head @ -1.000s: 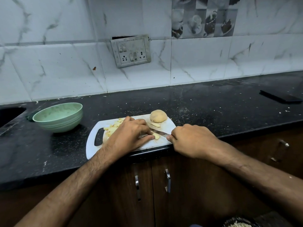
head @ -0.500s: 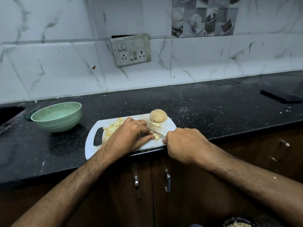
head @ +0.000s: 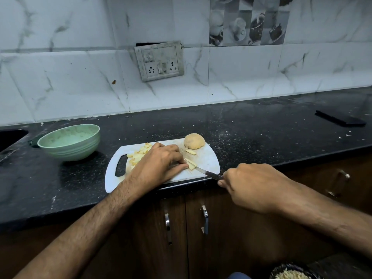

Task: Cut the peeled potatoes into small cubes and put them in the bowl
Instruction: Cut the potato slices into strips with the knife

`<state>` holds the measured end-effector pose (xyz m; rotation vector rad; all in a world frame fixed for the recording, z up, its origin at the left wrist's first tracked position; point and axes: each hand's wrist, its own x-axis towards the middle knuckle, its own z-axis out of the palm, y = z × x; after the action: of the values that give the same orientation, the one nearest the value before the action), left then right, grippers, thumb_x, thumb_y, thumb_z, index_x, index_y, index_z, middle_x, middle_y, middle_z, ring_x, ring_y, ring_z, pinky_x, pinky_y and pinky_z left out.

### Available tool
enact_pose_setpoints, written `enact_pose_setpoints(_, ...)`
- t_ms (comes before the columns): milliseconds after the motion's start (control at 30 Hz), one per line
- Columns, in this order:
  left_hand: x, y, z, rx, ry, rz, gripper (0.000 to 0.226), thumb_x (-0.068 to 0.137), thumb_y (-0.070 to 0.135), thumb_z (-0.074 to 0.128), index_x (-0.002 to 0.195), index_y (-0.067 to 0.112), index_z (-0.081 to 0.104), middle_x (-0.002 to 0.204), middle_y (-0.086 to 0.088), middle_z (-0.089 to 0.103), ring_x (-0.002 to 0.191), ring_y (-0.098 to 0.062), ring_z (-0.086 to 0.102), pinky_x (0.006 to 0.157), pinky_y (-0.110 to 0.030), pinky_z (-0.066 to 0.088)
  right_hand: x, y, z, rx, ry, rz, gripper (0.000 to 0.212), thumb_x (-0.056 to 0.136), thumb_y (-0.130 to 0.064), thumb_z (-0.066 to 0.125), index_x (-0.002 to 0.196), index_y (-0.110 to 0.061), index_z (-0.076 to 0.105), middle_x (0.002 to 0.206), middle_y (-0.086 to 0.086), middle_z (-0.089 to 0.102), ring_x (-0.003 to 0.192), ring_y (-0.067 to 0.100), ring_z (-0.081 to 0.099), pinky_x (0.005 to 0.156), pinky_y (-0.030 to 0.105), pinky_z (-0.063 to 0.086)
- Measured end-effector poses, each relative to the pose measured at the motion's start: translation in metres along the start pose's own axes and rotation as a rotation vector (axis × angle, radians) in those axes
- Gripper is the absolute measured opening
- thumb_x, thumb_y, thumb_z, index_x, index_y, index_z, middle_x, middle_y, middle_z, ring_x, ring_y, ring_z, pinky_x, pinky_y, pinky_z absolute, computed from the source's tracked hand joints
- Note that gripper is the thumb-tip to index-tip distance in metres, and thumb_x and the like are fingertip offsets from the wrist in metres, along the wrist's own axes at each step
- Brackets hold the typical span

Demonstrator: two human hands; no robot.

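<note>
A white cutting board [head: 209,162] lies at the counter's front edge. My left hand [head: 159,164] holds down a pale potato strip [head: 191,165] on it, fingers curled over the piece. My right hand [head: 251,186] grips a knife [head: 207,173] by the handle, off the board's right corner, with the blade tip at the strip. A pile of small potato cubes [head: 138,155] sits behind my left hand. A whole peeled potato [head: 194,141] and a loose slice [head: 190,152] lie at the board's far right. The green bowl [head: 69,141] stands to the left.
A dark flat object [head: 340,118] lies on the black counter [head: 261,125] at the far right. A sink opening [head: 10,135] is at the far left. Wooden cabinet doors with metal handles [head: 205,219] are below. A dark dish with pale shreds [head: 291,273] shows at the bottom.
My right hand has drawn the knife back to the right and toward me, so more of the blade shows. My left hand stays on the potato strip.
</note>
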<state>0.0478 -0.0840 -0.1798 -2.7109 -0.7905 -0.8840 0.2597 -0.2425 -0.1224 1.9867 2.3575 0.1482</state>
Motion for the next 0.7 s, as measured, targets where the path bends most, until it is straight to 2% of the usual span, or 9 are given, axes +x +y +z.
enact_pose_setpoints(100, 0.0, 0.0, -0.002, -0.042, 0.004, -0.022, 0.017, 0.092, 0.042, 0.067, 0.088, 0.025, 0.068, 0.091, 0.016, 0.062, 0.085, -0.003, 0.059, 0.076, -0.028, 0.032, 0.001, 0.004, -0.007, -0.075, 0.012, -0.015, 0.031, 0.104, -0.045, 0.029, 0.091, -0.026, 0.049, 0.107, 0.005, 0.065, 0.098, 0.029, 0.063, 0.069, 0.034, 0.037)
enact_pose_setpoints(267, 0.0, 0.001, -0.001, 0.013, -0.045, -0.049, 0.016, 0.094, 0.042, 0.065, 0.092, 0.026, 0.064, 0.093, 0.015, 0.067, 0.092, -0.007, 0.062, 0.086, -0.033, 0.035, -0.006, 0.014, -0.012, -0.119, 0.011, -0.015, 0.03, 0.105, -0.046, 0.028, 0.085, -0.028, 0.042, 0.105, 0.003, 0.066, 0.098, 0.028, 0.064, 0.069, 0.034, 0.038)
enact_pose_setpoints(433, 0.001, 0.002, -0.003, 0.036, -0.038, -0.069, 0.011, 0.092, 0.03, 0.07, 0.1, 0.027, 0.063, 0.1, 0.015, 0.065, 0.098, -0.01, 0.062, 0.084, -0.037, 0.029, 0.011, 0.017, -0.006, -0.139, 0.043, 0.01, 0.036, 0.104, -0.045, 0.027, 0.096, -0.025, 0.056, 0.108, 0.004, 0.066, 0.1, 0.03, 0.064, 0.074, 0.038, 0.043)
enact_pose_setpoints(533, 0.001, 0.002, -0.004, 0.075, -0.057, -0.05, 0.008, 0.093, 0.029, 0.069, 0.101, 0.029, 0.066, 0.1, 0.015, 0.063, 0.099, -0.011, 0.061, 0.079, -0.035, 0.021, 0.03, 0.02, -0.001, -0.114, 0.056, 0.047, 0.041, 0.104, -0.046, 0.027, 0.103, -0.022, 0.059, 0.111, 0.005, 0.065, 0.102, 0.031, 0.063, 0.076, 0.039, 0.042)
enact_pose_setpoints(700, -0.002, 0.003, -0.008, 0.074, -0.048, -0.063, 0.005, 0.095, 0.036, 0.063, 0.097, 0.031, 0.064, 0.096, 0.016, 0.062, 0.097, -0.009, 0.06, 0.085, -0.039, 0.026, 0.049, 0.019, 0.005, -0.024, 0.086, 0.094, 0.042, 0.104, -0.048, 0.027, 0.107, -0.022, 0.061, 0.113, 0.005, 0.065, 0.102, 0.031, 0.062, 0.077, 0.04, 0.043)
